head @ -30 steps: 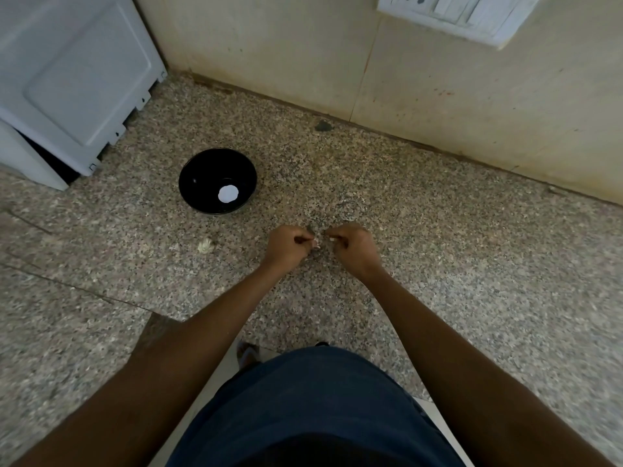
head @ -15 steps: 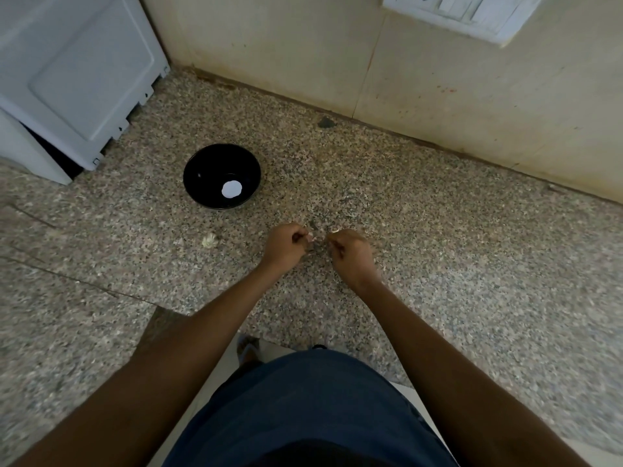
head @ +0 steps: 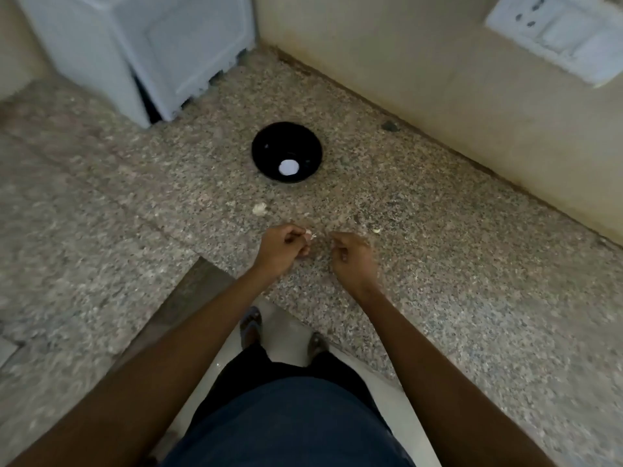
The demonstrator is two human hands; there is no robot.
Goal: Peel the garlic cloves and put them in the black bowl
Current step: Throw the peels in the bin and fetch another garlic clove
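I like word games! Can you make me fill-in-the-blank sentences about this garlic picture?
1. The bowl is coloured ____.
2. The left hand pinches a bit of ____.
3. The round spot inside the bowl is coloured ____.
4. The switch plate is fixed on the ____.

Missing words: black; garlic; white; wall

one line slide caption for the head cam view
Left hand pinches a garlic clove beside the right hand over a speckled counter, black bowl beyond.
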